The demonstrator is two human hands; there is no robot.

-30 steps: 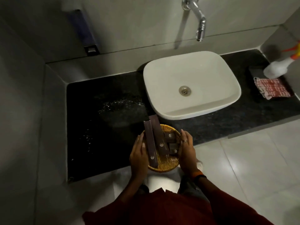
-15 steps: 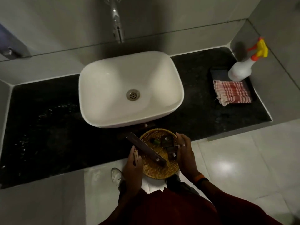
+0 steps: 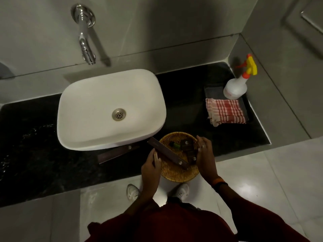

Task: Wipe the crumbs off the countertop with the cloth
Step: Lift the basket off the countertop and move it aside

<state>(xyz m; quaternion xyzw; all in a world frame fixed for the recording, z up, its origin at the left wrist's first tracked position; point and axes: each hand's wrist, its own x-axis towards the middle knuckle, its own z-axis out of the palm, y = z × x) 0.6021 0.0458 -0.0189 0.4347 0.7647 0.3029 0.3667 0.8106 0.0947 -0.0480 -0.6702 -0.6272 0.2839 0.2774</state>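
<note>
gripping wicker basket: left hand, right hand.

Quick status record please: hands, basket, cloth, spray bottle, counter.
left hand: grips wicker basket rim
right hand: on opposite rim
basket: at counter front edge, holds dark boxes
loose box: on counter, partly under sink
checked cloth: folded, untouched, on tray
spray bottle: upright behind cloth
countertop: specks at left
</note>
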